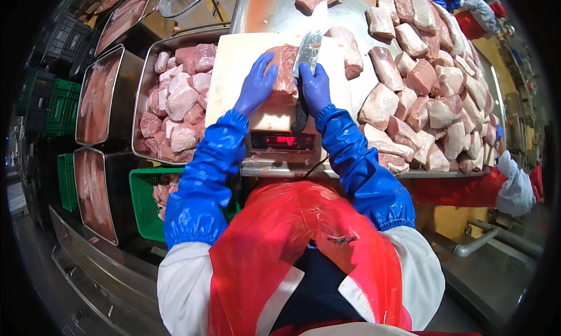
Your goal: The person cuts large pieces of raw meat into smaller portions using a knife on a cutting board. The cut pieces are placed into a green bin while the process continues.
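Red plastic apron [292,248] nearest; beyond it, gloved left hand [256,85], fingers spread, steadies pink meat slab [284,73] on white cutting board [239,73], right hand [315,89] gripping broad-bladed knife [308,52] mid-cut; left steel tray [143,90] part-filled with pieces, large uncut pile [432,96] remaining right.

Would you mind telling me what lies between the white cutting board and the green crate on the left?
In the head view, a steel tray heaped with cut meat pieces sits between the cutting board and the green crate.

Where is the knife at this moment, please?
In the head view, the knife is upper centre, held in the right hand, its blade on the meat piece above the white cutting board.
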A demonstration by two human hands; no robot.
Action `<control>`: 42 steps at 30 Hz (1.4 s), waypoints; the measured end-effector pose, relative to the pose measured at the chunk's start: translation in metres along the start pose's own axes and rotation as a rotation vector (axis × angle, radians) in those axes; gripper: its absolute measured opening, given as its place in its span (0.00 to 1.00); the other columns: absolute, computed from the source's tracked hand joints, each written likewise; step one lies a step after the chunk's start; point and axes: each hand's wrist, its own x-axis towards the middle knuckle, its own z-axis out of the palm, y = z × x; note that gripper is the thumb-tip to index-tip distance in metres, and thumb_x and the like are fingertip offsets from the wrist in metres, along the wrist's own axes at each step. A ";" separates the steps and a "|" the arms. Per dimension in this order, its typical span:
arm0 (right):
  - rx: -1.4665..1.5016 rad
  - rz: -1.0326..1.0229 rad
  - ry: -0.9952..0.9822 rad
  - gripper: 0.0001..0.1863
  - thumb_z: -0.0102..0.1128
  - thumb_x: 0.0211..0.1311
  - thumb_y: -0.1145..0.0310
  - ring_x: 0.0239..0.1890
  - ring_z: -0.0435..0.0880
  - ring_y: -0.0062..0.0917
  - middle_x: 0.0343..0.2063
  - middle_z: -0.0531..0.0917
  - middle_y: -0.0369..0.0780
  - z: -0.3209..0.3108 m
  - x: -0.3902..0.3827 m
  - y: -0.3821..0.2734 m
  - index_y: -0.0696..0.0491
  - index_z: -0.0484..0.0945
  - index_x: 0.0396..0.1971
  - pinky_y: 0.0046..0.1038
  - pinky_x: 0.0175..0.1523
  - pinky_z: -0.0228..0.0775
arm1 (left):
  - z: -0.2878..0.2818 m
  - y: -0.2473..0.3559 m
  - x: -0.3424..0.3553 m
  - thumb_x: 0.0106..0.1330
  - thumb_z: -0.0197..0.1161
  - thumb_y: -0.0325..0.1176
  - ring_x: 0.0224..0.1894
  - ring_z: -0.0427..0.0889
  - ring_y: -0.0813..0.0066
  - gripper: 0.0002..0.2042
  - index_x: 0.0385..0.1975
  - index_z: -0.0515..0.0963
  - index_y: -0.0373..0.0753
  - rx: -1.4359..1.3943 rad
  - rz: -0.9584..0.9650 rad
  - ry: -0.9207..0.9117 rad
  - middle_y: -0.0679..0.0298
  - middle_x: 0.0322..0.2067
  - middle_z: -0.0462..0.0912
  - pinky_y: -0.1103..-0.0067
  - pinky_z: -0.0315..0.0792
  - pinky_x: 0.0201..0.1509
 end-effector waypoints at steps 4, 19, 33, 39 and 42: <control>-0.047 0.066 0.068 0.12 0.56 0.72 0.64 0.28 0.77 0.18 0.30 0.79 0.35 0.030 -0.057 0.011 0.55 0.72 0.47 0.24 0.32 0.74 | -0.022 -0.011 0.068 0.74 0.52 0.34 0.54 0.81 0.64 0.16 0.54 0.77 0.33 -0.417 -0.032 -0.361 0.53 0.51 0.82 0.73 0.72 0.61; -0.739 -0.357 -0.553 0.31 0.53 0.70 0.71 0.38 0.86 0.46 0.39 0.85 0.55 0.005 -0.066 -0.033 0.50 0.57 0.71 0.40 0.42 0.76 | -0.039 0.065 -0.101 0.56 0.72 0.31 0.38 0.79 0.61 0.10 0.37 0.81 0.44 0.282 0.239 0.367 0.64 0.33 0.81 0.66 0.71 0.42; -1.209 -0.157 -0.791 0.37 0.50 0.66 0.76 0.28 0.83 0.48 0.27 0.81 0.53 -0.162 -0.129 -0.131 0.37 0.55 0.74 0.44 0.35 0.74 | -0.020 0.088 -0.119 0.55 0.67 0.23 0.37 0.79 0.61 0.11 0.39 0.79 0.40 0.218 0.009 0.430 0.59 0.37 0.78 0.68 0.73 0.41; -0.649 -0.358 -0.475 0.38 0.53 0.65 0.75 0.33 0.83 0.52 0.34 0.82 0.56 -0.064 -0.104 -0.048 0.40 0.53 0.74 0.45 0.38 0.74 | -0.012 0.060 -0.107 0.54 0.64 0.22 0.32 0.79 0.61 0.06 0.29 0.75 0.38 0.065 0.015 0.184 0.58 0.29 0.75 0.70 0.75 0.36; -0.862 -0.423 -0.484 0.43 0.53 0.60 0.77 0.29 0.83 0.49 0.31 0.82 0.52 -0.014 -0.096 -0.025 0.38 0.49 0.75 0.50 0.35 0.72 | -0.019 0.052 -0.110 0.53 0.64 0.22 0.28 0.78 0.60 0.05 0.26 0.74 0.37 -0.027 0.054 0.135 0.59 0.24 0.74 0.70 0.75 0.33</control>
